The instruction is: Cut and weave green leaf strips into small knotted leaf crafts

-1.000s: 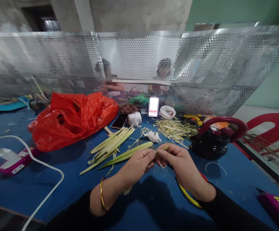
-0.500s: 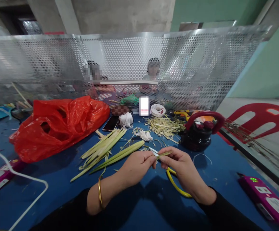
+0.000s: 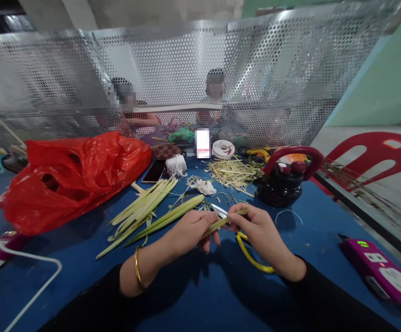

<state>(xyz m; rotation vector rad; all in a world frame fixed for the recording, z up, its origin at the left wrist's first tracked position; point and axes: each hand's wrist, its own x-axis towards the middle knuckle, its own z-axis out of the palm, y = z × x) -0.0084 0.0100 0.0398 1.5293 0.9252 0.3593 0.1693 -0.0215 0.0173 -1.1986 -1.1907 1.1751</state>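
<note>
Between my two hands, above the blue bench (image 3: 186,304), I have a narrow yellow-green plant strip (image 3: 217,225). My left hand (image 3: 188,234) has it under the thumb, with the near end running down into the palm side; my right hand (image 3: 260,233) pinches the far part between thumb and fingers, and a short tip sticks out past the pinch. Both grasps look light to me, fingertips rather than fists.

I judge the strip to weigh next to nothing. It looks fairly straight between my hands, so it probably has a little stiffness along its length but bends easily across it — and, being fibrous, it could split lengthwise if I twist or dig a nail in. Whether its surface is damp or slick, I cannot tell. The best hold, I think, is flat between thumb and forefinger pads, near each end, with the pull kept along the grain.

The yellow-handled scissors (image 3: 252,260) lie just below my right hand, partly hidden by it. The pale leaf strips (image 3: 141,205) and a longer green leaf (image 3: 176,217) rest beyond my left hand — likely just as light and easily creased.
</note>
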